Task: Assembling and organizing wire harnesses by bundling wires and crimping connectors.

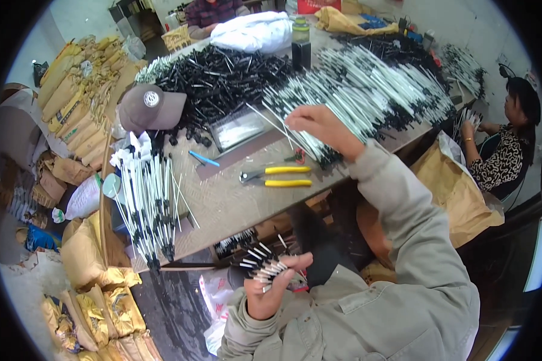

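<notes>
Rods fill both your hands: your left hand [270,287] is clamped on a fanned bundle of black-tipped rods [262,265] below the worktop [235,201] edge, tips up for counting, while your right hand [319,125] pinches one rod from the white pile [367,90].

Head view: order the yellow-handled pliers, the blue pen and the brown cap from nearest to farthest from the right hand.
From the right hand:
1. Yellow-handled pliers, just below-left of it on the table.
2. Blue pen, farther left, mid-table.
3. Brown cap, farthest, at the table's left end.
</notes>
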Motion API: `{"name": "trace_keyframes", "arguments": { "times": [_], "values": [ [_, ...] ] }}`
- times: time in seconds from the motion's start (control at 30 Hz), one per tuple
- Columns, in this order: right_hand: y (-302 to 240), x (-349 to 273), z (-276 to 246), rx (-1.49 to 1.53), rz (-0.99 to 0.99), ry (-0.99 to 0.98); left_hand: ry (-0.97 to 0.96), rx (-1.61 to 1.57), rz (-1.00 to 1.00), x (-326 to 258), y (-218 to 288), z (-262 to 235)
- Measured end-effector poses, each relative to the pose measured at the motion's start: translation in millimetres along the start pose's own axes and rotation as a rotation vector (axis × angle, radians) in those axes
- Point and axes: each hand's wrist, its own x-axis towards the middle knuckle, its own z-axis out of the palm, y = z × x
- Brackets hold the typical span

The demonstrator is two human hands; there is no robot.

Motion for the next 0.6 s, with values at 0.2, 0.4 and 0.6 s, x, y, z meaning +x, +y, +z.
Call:
{"name": "trace_keyframes", "arguments": {
  "times": [0.2,0.4,0.6],
  "values": [
    [75,78,1,-0.881,0.207,0.109,0.059,-0.04,0.033,0,-4,-10],
    [78,88,28,-0.998,0.344,0.005,0.198,-0.016,0.031,-7,-12,-20],
    [84,92,-7,-0.3,0.337,0.312,0.221,-0.023,-0.011,-6,-15,-22]
  ]
}}
